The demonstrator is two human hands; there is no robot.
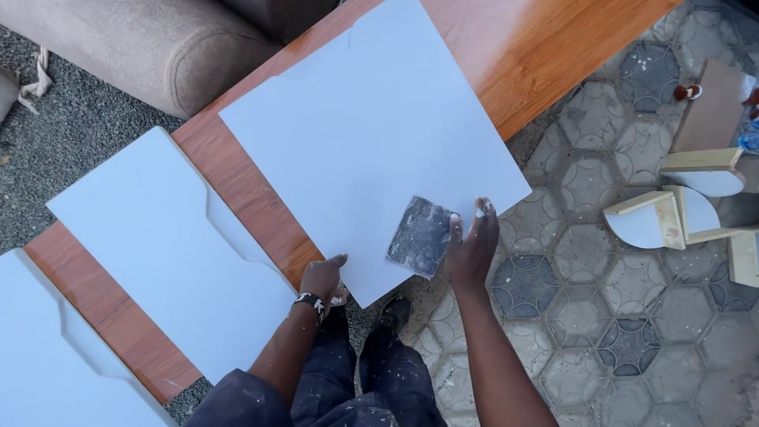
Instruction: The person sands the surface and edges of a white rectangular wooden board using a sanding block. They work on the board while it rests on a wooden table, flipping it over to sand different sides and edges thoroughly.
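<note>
A white flat panel (371, 134) lies across a long brown wooden board (514, 47). My right hand (473, 247) holds a grey, dusty sheet of sandpaper (421, 236) against the panel's near right edge. My left hand (322, 278), with a beaded band at the wrist, grips the panel's near corner from below. A second white panel (158, 237) with a notched edge lies to the left on the same board, and a third white panel (47, 356) shows at the lower left.
A brown upholstered sofa arm (158, 47) stands at the top left on gravel. Small wooden pieces with white curved faces (672, 213) lie on the patterned paving at right. My legs and shoes (379, 348) are below the panel.
</note>
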